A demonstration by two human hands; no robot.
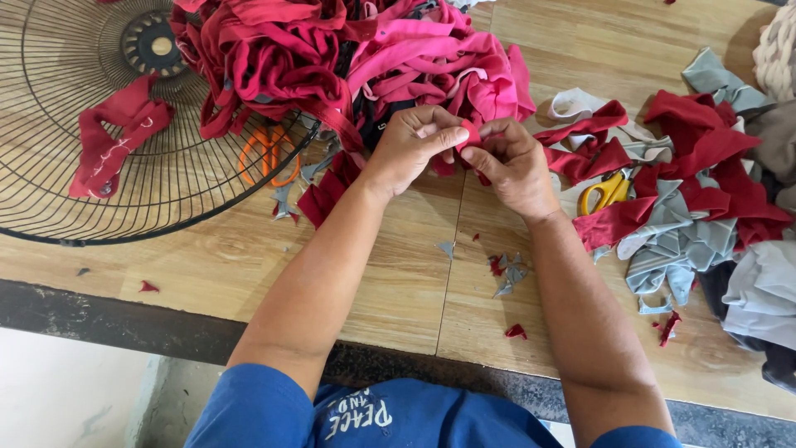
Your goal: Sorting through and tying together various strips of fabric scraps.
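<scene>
At the middle of the wooden table (pixel 414 282), the left hand (pixel 412 143) and right hand (pixel 514 166) pinch one small red fabric scrap (pixel 469 134) between them. Sorted red and grey pieces (pixel 680 191) lie right — a large red-pink heap (pixel 356 58) looks unworked behind, beside a fan guard (pixel 75 191).

Soft matt red cloth scrap (pixel 469 133) in my grip; beneath it, a smooth pale wood tabletop (pixel 398 274); left, a thin black metal wire fan guard (pixel 75 191).

packages: none | labels: none | signs: none | screens: none
</scene>
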